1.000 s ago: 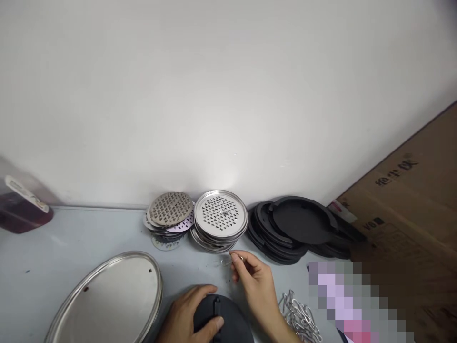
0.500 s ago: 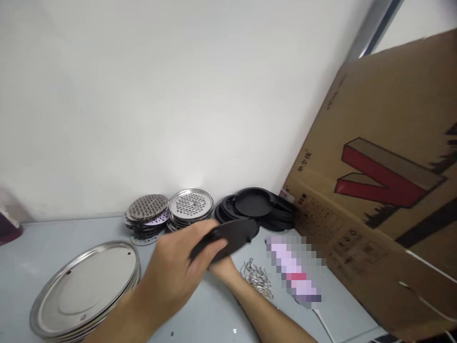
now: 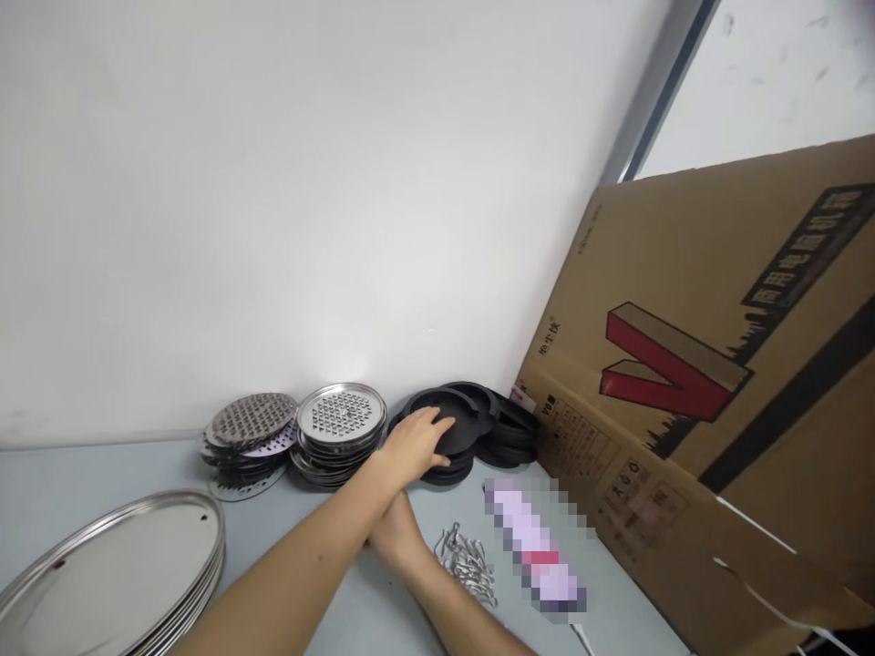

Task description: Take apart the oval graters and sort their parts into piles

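My left hand [image 3: 412, 446] rests at the near left edge of a black round plastic disc [image 3: 455, 426], its fingers spread over it. That disc lies flat on top of a stack of black round parts. Crossing below my left wrist, my right hand [image 3: 391, 533] is close to the table; its fingers are mostly hidden behind the left forearm. A small heap of metal hooks [image 3: 468, 565] lies to the right of my right hand. Just left of my left hand stands a stack of round metal grater plates [image 3: 342, 415].
More dark grater discs [image 3: 252, 421] are piled further left. Several large oval metal trays [image 3: 123, 574] are stacked at the front left. A blurred-out purple item [image 3: 537, 547] with a white cable lies right. A big cardboard box [image 3: 656, 456] borders the right side; a white wall [image 3: 239, 182] rises behind.
The black disc held tilted in my left hand has been laid on the black stack, and the fingers have spread. My right hand is now lower, under the left wrist. The view has shifted.
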`<control>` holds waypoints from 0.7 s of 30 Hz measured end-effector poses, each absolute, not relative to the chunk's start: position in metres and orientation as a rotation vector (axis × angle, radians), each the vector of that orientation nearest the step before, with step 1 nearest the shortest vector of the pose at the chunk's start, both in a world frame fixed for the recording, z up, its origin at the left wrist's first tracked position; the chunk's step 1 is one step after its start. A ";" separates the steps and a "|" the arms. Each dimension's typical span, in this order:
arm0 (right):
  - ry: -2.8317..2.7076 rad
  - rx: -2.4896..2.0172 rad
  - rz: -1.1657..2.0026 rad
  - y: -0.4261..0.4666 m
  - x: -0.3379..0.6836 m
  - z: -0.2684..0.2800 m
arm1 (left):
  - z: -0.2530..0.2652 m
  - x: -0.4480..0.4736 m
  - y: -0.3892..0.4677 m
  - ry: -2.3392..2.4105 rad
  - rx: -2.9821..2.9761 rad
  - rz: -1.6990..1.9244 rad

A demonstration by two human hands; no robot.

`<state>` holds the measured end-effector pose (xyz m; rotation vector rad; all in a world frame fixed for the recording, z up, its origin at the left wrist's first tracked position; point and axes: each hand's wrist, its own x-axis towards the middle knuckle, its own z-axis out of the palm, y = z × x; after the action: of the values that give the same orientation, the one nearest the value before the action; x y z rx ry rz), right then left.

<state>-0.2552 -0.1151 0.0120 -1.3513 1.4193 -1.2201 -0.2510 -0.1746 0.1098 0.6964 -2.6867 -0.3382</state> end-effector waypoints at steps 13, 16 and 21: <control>1.218 -1.162 -1.203 -0.103 -0.251 0.026 | 0.144 -0.264 -0.192 -2.767 1.054 -0.356; 1.190 -1.131 -1.201 -0.102 -0.257 0.029 | 0.154 -0.244 -0.171 -2.702 0.872 -0.356; 1.136 -1.136 -1.209 -0.093 -0.273 0.049 | 0.131 -0.158 -0.116 -2.152 0.601 -0.420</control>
<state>-0.2728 -0.0928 0.0494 -1.1361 1.1361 -1.2090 -0.1576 -0.1162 0.1307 0.6005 -2.1524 -0.4196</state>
